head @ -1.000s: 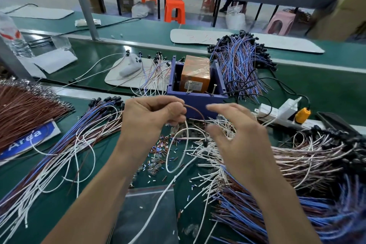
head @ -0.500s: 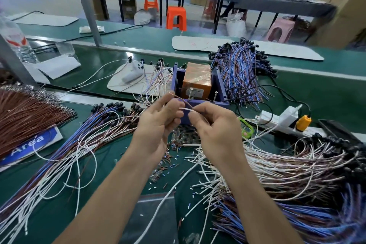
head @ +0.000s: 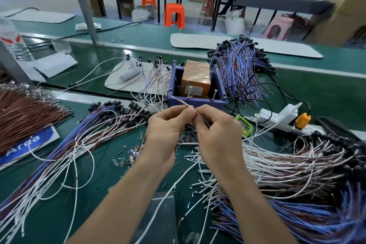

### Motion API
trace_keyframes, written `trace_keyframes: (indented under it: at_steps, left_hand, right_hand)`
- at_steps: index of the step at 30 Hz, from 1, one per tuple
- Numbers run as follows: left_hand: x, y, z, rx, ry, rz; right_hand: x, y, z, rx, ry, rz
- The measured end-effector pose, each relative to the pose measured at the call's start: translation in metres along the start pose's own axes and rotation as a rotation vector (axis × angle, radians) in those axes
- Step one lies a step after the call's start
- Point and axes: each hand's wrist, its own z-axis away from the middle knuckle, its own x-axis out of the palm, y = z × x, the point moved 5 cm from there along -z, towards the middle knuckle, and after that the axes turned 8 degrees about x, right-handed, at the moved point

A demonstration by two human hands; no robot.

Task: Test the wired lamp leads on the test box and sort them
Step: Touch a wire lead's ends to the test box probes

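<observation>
Green matting covers the bench (head: 103,180). Both hands are raised just in front of the purple test box (head: 198,103). The left hand (head: 168,130) and the right hand (head: 217,136) are close together, thumbs and forefingers nearly touching, and each pinches the same thin pinkish lead (head: 186,106). The lead's free end slants up and to the left toward the box's near left corner; I cannot tell whether it touches the wall.

Inside the box sits an orange block (head: 196,79). Two metal pins (head: 189,91) stand up along the box's front edge.

Sorted leads lie around the box:
- A left pile (head: 79,136) of blue, white and brown leads fans across the bench beside the left forearm.
- A right pile (head: 287,166) of mostly white and pink leads spreads beside the right forearm, with blue ones nearer the camera.
- A far pile (head: 237,65) of blue leads with black caps lies just behind and to the right of the box.

A white power strip (head: 277,117) and a small green gadget (head: 245,127) lie to the right of the hands. Small snipped bits (head: 132,153) are scattered under the left wrist.
</observation>
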Motion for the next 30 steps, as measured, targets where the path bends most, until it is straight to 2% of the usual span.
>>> trace_keyframes:
  at_steps: [5,8,10,14,18,20,23,25,27,30]
  left_hand:
    - [0.001,-0.007,0.003,-0.001,0.088,-0.091]
    - [-0.002,-0.008,0.006,0.095,0.191,-0.33]
    - [-0.001,-0.007,0.007,0.128,0.201,-0.425]
    - [-0.002,-0.004,0.003,0.08,0.215,-0.298]
    - [-0.001,-0.004,-0.002,0.036,0.202,-0.252]
    - [-0.002,-0.003,-0.004,0.061,0.219,-0.257]
    - [-0.011,0.0,-0.014,0.094,0.238,-0.284]
    - [-0.019,0.001,-0.023,0.098,0.198,-0.405]
    - [-0.026,0.004,-0.034,0.145,0.17,-0.627]
    - [-0.029,0.011,-0.044,0.227,0.164,-0.9]
  right_hand:
    - [0.0,-0.002,0.005,-0.088,0.104,0.158]
    - [-0.001,-0.004,0.01,-0.172,0.24,0.268]
    - [0.0,-0.006,0.013,-0.216,0.284,0.327]
    - [0.003,-0.002,0.011,-0.248,0.227,0.31]
    - [0.002,0.011,0.008,-0.056,0.064,0.049]
    - [-0.008,0.021,0.002,0.061,0.13,-0.06]
    - [-0.031,0.033,-0.012,0.141,0.266,-0.034]
    - [-0.048,0.036,-0.024,0.14,0.306,0.029]
    - [-0.062,0.038,-0.035,0.123,0.311,0.07]
    - [-0.069,0.042,-0.05,0.102,0.235,0.096]
